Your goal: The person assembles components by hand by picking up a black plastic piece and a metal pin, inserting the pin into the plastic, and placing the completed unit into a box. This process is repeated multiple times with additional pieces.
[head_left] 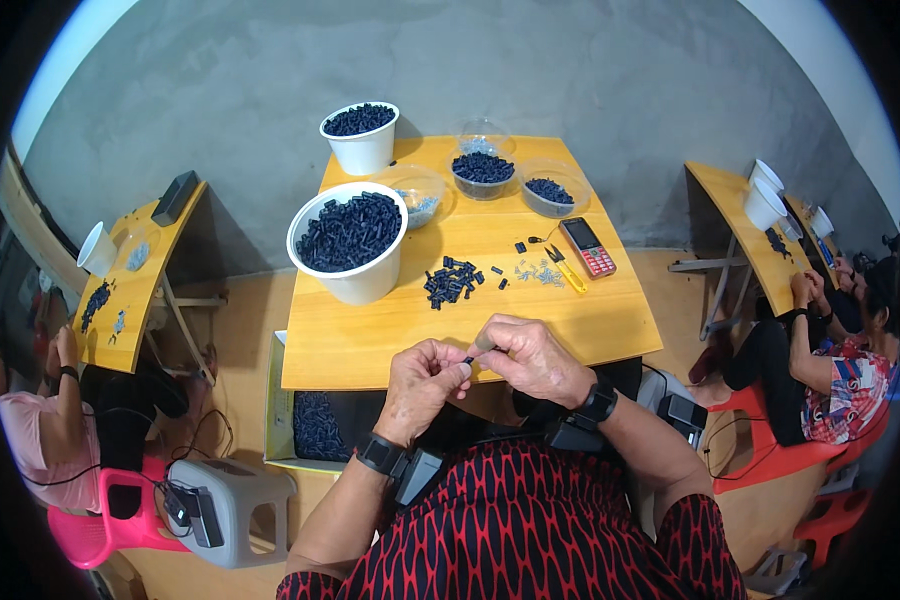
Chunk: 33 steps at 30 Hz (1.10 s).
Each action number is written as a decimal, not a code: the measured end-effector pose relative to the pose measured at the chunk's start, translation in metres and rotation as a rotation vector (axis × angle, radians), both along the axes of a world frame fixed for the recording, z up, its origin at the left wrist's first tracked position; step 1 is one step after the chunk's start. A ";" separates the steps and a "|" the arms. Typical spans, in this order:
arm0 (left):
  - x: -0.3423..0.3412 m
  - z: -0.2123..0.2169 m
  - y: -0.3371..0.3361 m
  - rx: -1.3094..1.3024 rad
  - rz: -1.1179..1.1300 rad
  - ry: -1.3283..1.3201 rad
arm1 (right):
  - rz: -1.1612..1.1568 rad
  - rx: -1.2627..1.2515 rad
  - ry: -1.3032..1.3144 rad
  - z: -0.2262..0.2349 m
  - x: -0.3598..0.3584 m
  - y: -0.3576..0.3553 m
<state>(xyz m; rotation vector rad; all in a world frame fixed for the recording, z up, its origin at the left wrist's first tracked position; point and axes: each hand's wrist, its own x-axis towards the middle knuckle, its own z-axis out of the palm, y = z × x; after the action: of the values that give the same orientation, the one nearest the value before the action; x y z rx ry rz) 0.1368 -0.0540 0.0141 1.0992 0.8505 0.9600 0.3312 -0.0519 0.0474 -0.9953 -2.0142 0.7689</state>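
Note:
Just over the near edge of the table my two hands meet at the fingertips. My left hand [426, 390] is closed, its thumb and forefinger pinching a small black plastic piece [468, 360]. Against the same spot my right hand [540, 360] presses its fingertips together; whatever they grip is too small to make out. A loose pile of short black plastic tubes [452, 282] lies beyond my hands. To its right are small scattered translucent parts [539, 272], yellow thread snips [568, 270] and a red and black keypad phone [588, 248].
Two white buckets [348, 285] of black pieces stand at the table's left. Clear bowls [555, 210] of black and pale parts line the back. Under the table, a box [278, 440] holds more black pieces. People sit at side tables [130, 335]; a grey stool [240, 500] stands left.

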 end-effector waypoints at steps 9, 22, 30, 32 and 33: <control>0.001 -0.001 0.000 0.026 0.029 0.056 | -0.062 -0.177 0.081 0.000 -0.005 -0.003; 0.002 0.003 -0.004 0.105 0.042 0.092 | 0.026 0.116 -0.252 0.023 -0.001 -0.002; 0.000 0.004 0.000 -0.034 0.002 -0.015 | -0.028 -0.597 0.426 -0.008 0.003 -0.007; 0.000 0.003 0.000 -0.048 0.003 -0.032 | -0.033 -0.517 0.459 -0.025 0.007 -0.006; -0.001 0.004 -0.001 -0.050 -0.002 -0.037 | -0.031 -0.518 0.459 -0.025 0.005 -0.007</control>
<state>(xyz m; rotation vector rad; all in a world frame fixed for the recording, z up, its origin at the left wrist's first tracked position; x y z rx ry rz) 0.1361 -0.0549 0.0176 1.0366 0.8387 0.9503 0.3364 -0.0591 0.0229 -1.0076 -1.4281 1.4039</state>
